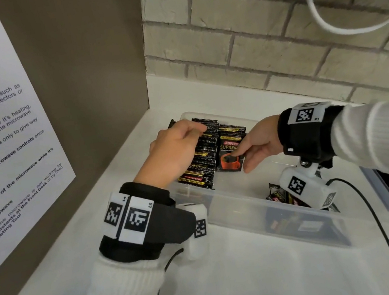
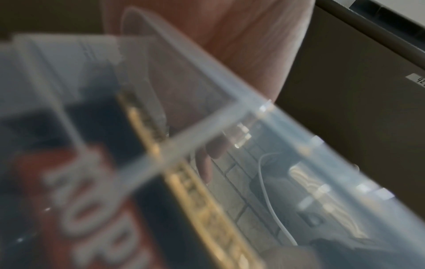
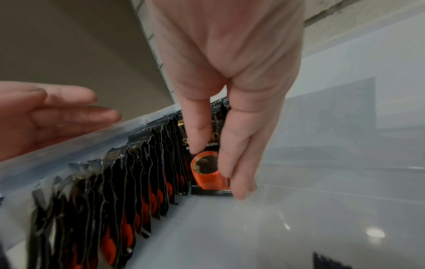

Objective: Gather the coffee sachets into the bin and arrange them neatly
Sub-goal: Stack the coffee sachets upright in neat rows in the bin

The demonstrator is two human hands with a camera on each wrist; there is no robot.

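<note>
Clear plastic bin (image 1: 226,201) on desk (image 1: 238,282). Right hand (image 1: 257,146) grip wide, straight fingertips (image 3: 239,189) pressing front sachet (image 1: 231,151). Left hand (image 1: 175,148) grip curled over sachet row (image 1: 202,156).

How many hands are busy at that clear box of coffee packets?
2. The left hand is over the row of sachets at the left side of the bin. The right hand has fingers on the front sachet.

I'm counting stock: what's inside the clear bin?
A row of black coffee sachets stands on edge along the left wall of the clear bin, and loose sachets lie near the front; hands and wrist cameras hide some.
</note>
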